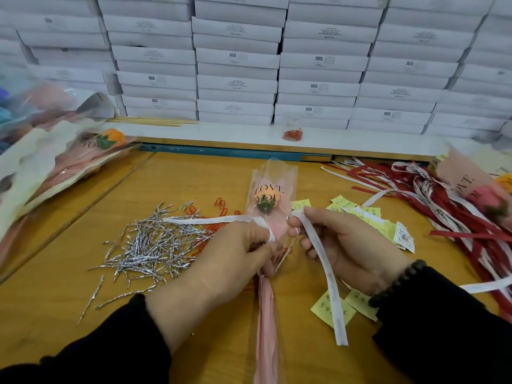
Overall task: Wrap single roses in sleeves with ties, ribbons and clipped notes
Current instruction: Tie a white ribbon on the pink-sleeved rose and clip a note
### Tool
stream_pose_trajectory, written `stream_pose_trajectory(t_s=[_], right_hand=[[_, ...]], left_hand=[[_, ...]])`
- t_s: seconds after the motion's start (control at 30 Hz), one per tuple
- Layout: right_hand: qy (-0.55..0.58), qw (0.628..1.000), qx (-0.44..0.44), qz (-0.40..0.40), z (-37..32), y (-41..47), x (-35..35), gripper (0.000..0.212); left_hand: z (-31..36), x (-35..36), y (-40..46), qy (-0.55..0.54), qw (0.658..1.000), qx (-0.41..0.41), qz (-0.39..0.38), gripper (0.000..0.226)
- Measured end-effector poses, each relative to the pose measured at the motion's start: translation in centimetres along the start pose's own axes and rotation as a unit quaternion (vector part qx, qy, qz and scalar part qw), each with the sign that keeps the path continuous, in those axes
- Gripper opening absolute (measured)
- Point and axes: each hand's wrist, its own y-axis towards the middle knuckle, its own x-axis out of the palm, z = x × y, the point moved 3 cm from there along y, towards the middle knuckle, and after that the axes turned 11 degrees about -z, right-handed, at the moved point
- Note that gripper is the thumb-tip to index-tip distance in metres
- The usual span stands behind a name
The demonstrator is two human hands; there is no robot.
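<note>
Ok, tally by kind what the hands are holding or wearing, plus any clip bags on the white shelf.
Rose, sleeved, gripped by the left hand: 1
Ribbon, white, pinched by the right hand: 1
Bracelet, dark beads, right wrist: 1
Clip bag, red clips, on the shelf: 1
Total: 4

Head view, down, seemingly close
</note>
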Motion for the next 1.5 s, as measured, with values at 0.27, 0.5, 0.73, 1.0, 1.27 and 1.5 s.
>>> stream_pose_trajectory(t_s=[0.27,0.5,0.73,1.0,1.27,1.5], right_hand=[[-0.093,0.991,-0.096,0.009,-0.7,0.1,0.3,0.034],[-0.176,0.977,-0.116,0.02,-1.5,0.3,1.5,0.027],[-0.296,0.94,-0.158,-0.06,-2.3,0.2,4.3,0.029],[-0.438,0.877,-0.199,-0.008,-2.6,0.0,2.4,0.063],[-0.475,0.875,-0.085,-0.046,-0.3,1.1,1.0,0.045],[-0.502,0.861,-0.072,-0.035,-1.6,0.5,0.7,0.007]], left_hand=[[0.4,0.0,0.0,0.029,0.998,0.01,-0.052,0.028],[0.7,-0.3,0.0,0.032,0.993,0.01,-0.109,0.029],[0.9,0.1,0.1,0.055,0.994,0.012,-0.088,0.038],[0.6,0.0,0.1,-0.081,0.994,-0.022,-0.065,0.045],[0.8,-0.3,-0.2,-0.099,0.991,-0.046,-0.073,0.044],[0.3,-0.6,0.0,-0.121,0.989,-0.056,-0.06,0.045]])
